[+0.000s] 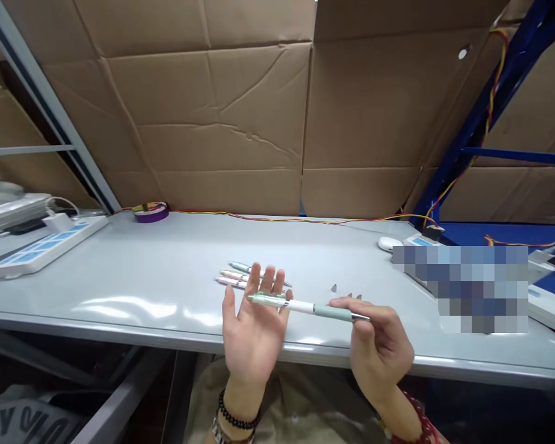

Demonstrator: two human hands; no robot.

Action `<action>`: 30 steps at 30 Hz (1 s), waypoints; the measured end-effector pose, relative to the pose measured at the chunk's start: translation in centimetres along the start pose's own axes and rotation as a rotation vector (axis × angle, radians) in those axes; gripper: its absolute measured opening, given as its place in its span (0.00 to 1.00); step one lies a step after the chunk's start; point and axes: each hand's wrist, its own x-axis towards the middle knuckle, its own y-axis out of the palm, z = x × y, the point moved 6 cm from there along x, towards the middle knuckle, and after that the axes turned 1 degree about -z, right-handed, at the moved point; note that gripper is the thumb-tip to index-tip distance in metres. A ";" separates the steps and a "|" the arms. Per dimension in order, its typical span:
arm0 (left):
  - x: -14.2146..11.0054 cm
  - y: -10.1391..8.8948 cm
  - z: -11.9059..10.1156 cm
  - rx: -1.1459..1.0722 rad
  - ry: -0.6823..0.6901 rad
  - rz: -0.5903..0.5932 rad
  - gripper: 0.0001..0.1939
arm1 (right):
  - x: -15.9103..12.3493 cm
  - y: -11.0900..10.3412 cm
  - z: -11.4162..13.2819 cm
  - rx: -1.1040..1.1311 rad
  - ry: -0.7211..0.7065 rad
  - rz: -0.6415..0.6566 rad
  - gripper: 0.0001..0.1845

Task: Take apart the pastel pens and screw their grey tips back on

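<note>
At metal tip of green pen [300, 306]: right hand [383, 345], fingers closed on it.
Under its other end: left hand [254, 339], wide open, palm up; touching unclear.
Behind green pen: three pens [231, 281] on table [120, 271].
Far behind, leftward: purple roll [152, 216].

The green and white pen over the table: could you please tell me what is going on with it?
The person's right hand holds the green and white pen near its metal tip. The left hand is open, palm up, with the pen's clear clip end across its fingers; whether they touch is hard to tell. Behind the left hand, three more pens lie on the grey table, and a few small pieces lie to their right.
</note>
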 end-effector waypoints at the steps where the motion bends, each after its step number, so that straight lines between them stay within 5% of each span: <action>1: 0.3 0.5 -0.2 -0.035 0.017 -0.010 0.23 | 0.0 0.3 0.0 -0.027 0.008 0.052 0.07; 5: 1.2 1.8 -1.5 -0.122 0.142 -0.012 0.19 | 0.3 1.7 -0.7 -0.127 0.105 0.283 0.08; 9: 1.1 1.2 -3.5 -0.331 0.269 0.022 0.21 | 0.5 2.6 -0.8 -0.165 0.114 0.368 0.11; 14: 0.9 -3.5 -6.6 -0.568 0.360 -0.078 0.11 | 0.4 2.5 -1.1 -0.024 0.225 0.332 0.18; 20: -1.2 -7.4 -10.6 -0.515 0.597 0.017 0.02 | 0.2 2.3 -1.2 0.044 0.272 0.340 0.15; 24: -2.2 -8.2 -10.9 -0.480 0.620 -0.145 0.12 | 0.1 2.3 -1.2 0.051 0.262 0.335 0.14; 30: -1.2 -6.8 -10.1 -0.579 0.547 0.054 0.02 | 0.2 2.6 -0.5 -0.053 0.167 0.445 0.14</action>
